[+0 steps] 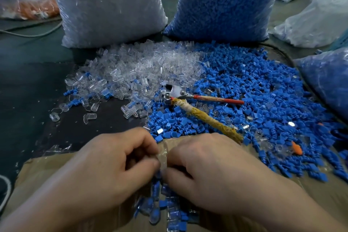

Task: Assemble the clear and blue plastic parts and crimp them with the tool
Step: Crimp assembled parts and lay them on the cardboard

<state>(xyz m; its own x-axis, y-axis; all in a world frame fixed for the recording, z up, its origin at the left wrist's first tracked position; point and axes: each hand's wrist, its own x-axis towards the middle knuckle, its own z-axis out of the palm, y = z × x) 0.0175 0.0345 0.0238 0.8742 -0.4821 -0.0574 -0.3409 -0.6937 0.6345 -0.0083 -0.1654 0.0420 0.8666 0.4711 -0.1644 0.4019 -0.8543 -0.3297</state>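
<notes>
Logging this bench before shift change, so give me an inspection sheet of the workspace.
Surface: dark mat; brown cardboard at the near edge.
Job's things: clear parts pile; blue parts pile; crimp tool lying unheld between the piles; assembled pieces below the hands.
Clutter: stray orange pieces among the blue.
Hands: left hand and right hand both pinch one clear part.
Cables: pale cord far left; black cable on the right.
Surroundings: clear bag, blue bag and orange bag behind.
</notes>
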